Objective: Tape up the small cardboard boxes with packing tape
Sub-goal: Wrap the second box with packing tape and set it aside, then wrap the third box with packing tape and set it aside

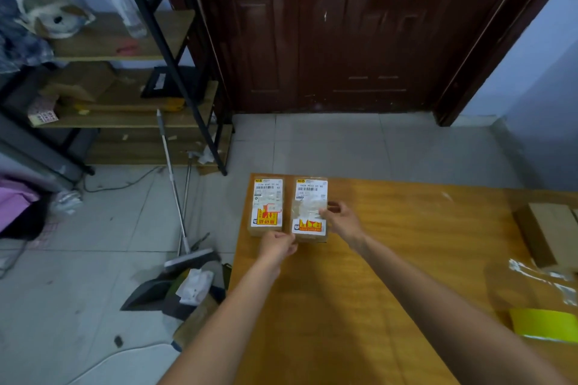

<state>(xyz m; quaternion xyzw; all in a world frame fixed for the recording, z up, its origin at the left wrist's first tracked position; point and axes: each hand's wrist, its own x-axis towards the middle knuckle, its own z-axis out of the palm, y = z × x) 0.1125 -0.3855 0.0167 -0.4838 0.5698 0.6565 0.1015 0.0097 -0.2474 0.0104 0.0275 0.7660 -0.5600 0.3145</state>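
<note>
Cardboard boxes are being set at the worktop [391, 259] far corner: right box [309, 209] is being held by left hand [278, 245] pinching its near end and right hand [339, 219] gripping its side; left box [266, 206] is touching it. Likely placing; next, more tape from yellow roll [544, 325], well right. Worktop edge is close left; open room right.

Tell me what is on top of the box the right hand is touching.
The right-hand box carries a white shipping label with barcode and a red-yellow graphic. Glossy clear tape lies across its middle. The right hand covers part of the right edge; the contents cannot be seen.
</note>
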